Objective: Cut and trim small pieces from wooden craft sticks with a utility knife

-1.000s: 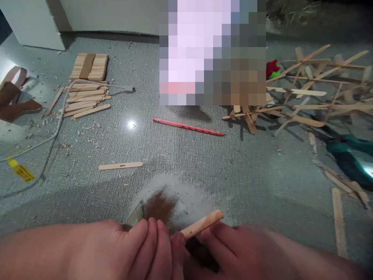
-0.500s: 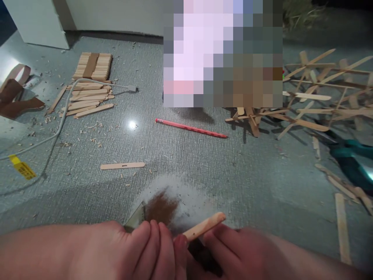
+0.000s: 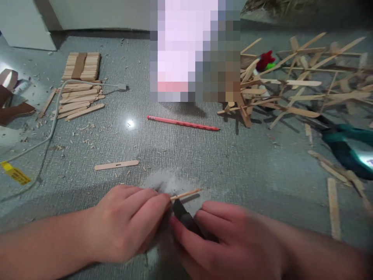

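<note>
My left hand (image 3: 131,223) is closed on a wooden craft stick (image 3: 188,193), whose far end points out to the right, seen nearly edge-on. My right hand (image 3: 233,237) is wrapped round a black tool (image 3: 186,218); its kind is unclear, and its tip reaches the stick's underside near my left fingers. White dust (image 3: 171,181) lies on the table just beyond. A second craft stick (image 3: 116,165) with a small slot in its middle rests flat to the upper left. Farther off lies a red pencil (image 3: 183,123).
At the back left are a banded bundle of craft sticks (image 3: 83,67), loose sticks (image 3: 81,102) and a grey cable (image 3: 54,124). A lattice of joined sticks (image 3: 303,83) stands at the right, beside teal-handled pliers (image 3: 338,136). A blurred-out area covers the back middle.
The stick has turned from its broad face to nearly edge-on. My hands have moved forward and the black tool shows more clearly. The brown patch in the dust is now covered.
</note>
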The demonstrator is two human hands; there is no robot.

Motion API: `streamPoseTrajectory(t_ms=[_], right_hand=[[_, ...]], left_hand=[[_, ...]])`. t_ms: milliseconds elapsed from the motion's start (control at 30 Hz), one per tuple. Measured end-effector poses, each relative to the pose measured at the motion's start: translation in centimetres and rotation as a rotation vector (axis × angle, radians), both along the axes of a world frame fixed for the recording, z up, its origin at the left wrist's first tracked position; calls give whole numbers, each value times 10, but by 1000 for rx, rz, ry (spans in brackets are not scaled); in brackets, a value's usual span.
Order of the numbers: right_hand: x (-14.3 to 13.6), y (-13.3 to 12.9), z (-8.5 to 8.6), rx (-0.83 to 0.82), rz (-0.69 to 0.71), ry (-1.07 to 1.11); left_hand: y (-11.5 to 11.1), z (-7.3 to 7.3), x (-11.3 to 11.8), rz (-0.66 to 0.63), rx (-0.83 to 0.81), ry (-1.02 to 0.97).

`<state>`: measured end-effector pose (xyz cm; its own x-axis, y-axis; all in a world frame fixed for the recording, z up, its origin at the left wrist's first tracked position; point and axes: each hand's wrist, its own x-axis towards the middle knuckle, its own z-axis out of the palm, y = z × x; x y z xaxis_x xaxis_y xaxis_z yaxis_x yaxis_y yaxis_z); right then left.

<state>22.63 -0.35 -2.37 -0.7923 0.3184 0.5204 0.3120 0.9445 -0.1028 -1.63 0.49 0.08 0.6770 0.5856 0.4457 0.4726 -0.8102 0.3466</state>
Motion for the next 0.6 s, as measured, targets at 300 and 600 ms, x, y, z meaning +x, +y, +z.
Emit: streamPoseTrajectory(t_ms=[300,600], right_hand=[[-5,-34,18,-68,-343,37],[-9,-42,16,-46,-311,48]], left_hand=[[5,4,1,27,13,43],[-1,2,-1,21,28,52]])
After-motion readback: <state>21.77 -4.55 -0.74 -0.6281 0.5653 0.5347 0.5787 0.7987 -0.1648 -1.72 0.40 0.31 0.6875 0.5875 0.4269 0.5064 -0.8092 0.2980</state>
